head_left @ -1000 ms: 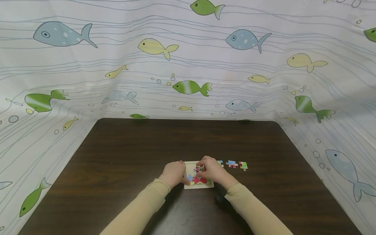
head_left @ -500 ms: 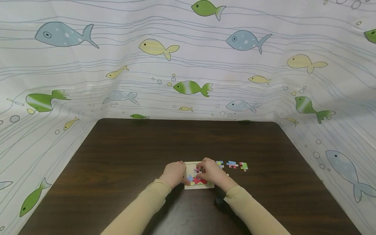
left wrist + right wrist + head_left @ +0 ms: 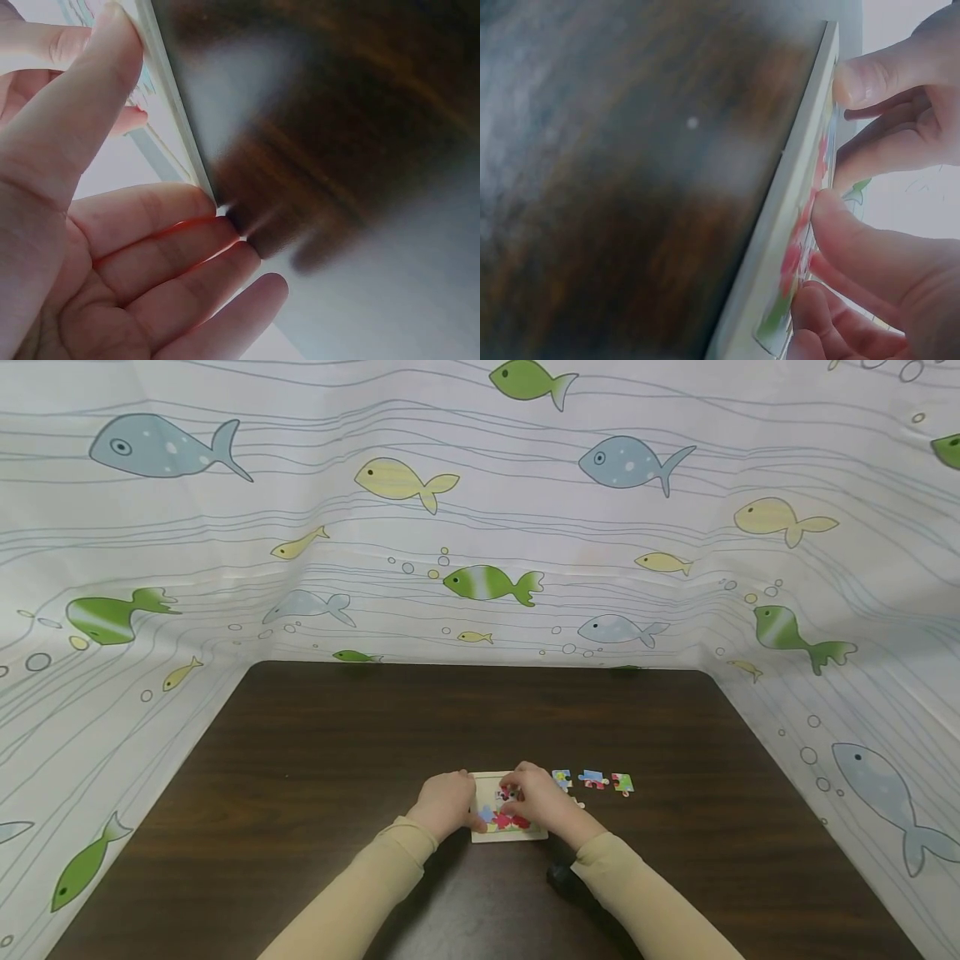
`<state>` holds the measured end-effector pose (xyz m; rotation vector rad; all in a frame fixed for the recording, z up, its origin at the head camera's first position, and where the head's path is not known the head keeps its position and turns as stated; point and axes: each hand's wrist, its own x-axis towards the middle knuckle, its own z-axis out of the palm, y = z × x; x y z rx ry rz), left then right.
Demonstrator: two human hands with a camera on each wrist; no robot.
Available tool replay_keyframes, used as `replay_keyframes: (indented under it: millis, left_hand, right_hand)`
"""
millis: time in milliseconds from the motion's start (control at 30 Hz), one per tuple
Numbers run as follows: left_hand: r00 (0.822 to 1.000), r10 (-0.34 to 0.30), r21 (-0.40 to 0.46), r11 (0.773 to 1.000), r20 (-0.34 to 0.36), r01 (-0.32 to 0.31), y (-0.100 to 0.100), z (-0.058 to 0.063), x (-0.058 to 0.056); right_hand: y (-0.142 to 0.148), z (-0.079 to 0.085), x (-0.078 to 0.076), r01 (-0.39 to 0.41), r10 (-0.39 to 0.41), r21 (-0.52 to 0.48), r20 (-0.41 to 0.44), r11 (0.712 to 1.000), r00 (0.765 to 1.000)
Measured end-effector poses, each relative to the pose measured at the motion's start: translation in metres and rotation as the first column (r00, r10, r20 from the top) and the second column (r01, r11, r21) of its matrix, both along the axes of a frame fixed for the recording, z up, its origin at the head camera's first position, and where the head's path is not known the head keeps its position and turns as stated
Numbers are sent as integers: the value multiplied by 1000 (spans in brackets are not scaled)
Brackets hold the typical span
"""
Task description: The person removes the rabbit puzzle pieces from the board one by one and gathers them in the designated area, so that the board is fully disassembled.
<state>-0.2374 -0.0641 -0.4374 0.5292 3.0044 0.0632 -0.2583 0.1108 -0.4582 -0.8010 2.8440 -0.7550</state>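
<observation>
A small light wooden puzzle board lies on the table, with red, blue and green picture parts in its lower half. My left hand holds the board by its left side, thumb over the near corner and fingers along the edge. Over the board's right half, my right hand pinches a pink-and-white puzzle piece between thumb and fingers, partly hidden by them. In the right wrist view, the right thumb and fingertips are right at the picture surface.
Loose jigsaw pieces lie right of the board: a blue-and-yellow one, a blue-and-pink one and a green-and-red one. Another peeks out beside my right wrist. A dark object shows under the right forearm. Fish-print cloth surrounds the table.
My right hand has shifted very slightly down and toward me over the board, uncovering more of the nearest loose pieces. The left hand keeps its hold; the board stays put.
</observation>
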Motion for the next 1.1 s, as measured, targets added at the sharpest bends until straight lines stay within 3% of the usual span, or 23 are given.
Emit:
replay_keyframes:
  millis: [633, 1100]
  left_hand:
    - [1000, -9, -9, 1000, -6, 9, -1, 0, -1]
    - [1000, -8, -5, 1000, -4, 8, -2, -2, -1]
  right_hand:
    - [1, -3, -3, 63, -59, -54, 81, 997, 995]
    - [2, 0, -4, 59, -47, -106, 117, 993, 992]
